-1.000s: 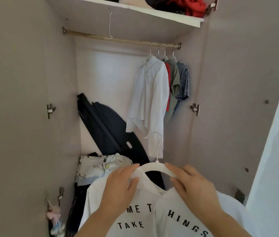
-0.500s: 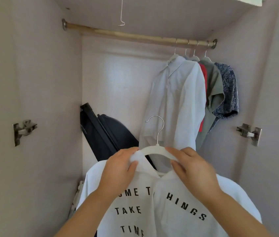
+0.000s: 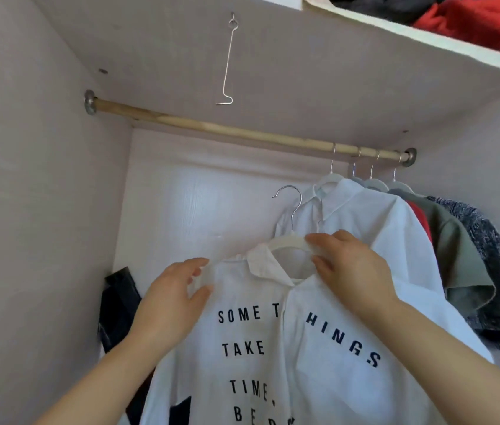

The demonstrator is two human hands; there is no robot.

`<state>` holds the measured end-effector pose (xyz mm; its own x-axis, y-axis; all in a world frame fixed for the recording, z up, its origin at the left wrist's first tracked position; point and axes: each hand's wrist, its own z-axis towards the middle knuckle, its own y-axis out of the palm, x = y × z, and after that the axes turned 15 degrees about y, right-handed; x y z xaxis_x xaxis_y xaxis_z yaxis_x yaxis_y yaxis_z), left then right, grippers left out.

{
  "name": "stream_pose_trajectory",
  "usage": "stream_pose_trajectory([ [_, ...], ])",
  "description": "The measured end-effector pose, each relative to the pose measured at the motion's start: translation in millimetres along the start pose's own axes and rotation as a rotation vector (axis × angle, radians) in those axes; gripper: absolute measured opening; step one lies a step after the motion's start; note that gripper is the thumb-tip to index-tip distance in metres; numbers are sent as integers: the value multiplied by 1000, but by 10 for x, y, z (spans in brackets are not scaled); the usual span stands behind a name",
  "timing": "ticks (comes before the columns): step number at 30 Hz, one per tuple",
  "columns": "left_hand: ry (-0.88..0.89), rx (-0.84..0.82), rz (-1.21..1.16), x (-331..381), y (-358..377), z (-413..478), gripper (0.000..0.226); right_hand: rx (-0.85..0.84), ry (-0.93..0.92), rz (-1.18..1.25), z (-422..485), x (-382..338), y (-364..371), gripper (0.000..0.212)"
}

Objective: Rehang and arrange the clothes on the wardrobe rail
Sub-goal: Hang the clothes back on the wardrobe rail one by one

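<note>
Okay, nearest first. The left hand [image 3: 175, 302] is curling thumb and fingers round the left shoulder of the printed shirt [image 3: 273, 348], its grip clamped on the fabric there. Whether the hanger arm is inside that grip too, cannot tell. The right hand [image 3: 350, 268] is pinching the right arm of the white hanger [image 3: 288, 242], fingers on top and thumb underneath, grip clamped on it.

The printed shirt is white, collared, open down the front, and showing black letters: SOME THINGS TAKE TIME. It is hanging from the white hanger and being held up in the air in front of the person, below the rail [image 3: 212, 130] and not touching it. The metal hook [image 3: 291, 204] of that hanger is pointing up, opening to the left, free under the rail.

Just behind the right hand a plain white shirt [image 3: 380, 222] is hanging near the rail's right end. Then a red garment [image 3: 420, 216], an olive garment [image 3: 457, 256] and a grey speckled garment [image 3: 494, 271] are hanging packed together on their own hangers.

A dark object [image 3: 120, 302] is leaning low in the left rear corner, partly hidden by the left hand.

Above, a thin wire hook [image 3: 227, 62] is dangling from the underside of the shelf [image 3: 334, 75]. A red cloth [image 3: 481, 26] and a dark cloth [image 3: 380, 4] are lying on the shelf, cut off by the frame edge.
</note>
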<state>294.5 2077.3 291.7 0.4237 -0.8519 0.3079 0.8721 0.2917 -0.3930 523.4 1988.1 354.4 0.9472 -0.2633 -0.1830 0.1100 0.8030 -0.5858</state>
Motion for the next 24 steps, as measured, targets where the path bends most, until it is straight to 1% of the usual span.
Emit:
stream_pose_trajectory([
  [2,13,32,37,-122,8,168,41,14,-10,-49,350,-70,59,30],
  [5,28,82,79,-260,19,438,40,80,-7,-71,886,-117,112,27],
  [8,41,106,106,-352,66,727,41,159,20,-55,1382,-83,144,27],
  [12,89,142,134,-416,181,1024,42,193,69,12,1882,11,175,30],
  [20,161,130,214,-523,446,1340,43,230,96,57,2348,186,339,33],
  [24,154,127,216,-566,558,1414,43,172,82,51,2359,300,618,33],
])
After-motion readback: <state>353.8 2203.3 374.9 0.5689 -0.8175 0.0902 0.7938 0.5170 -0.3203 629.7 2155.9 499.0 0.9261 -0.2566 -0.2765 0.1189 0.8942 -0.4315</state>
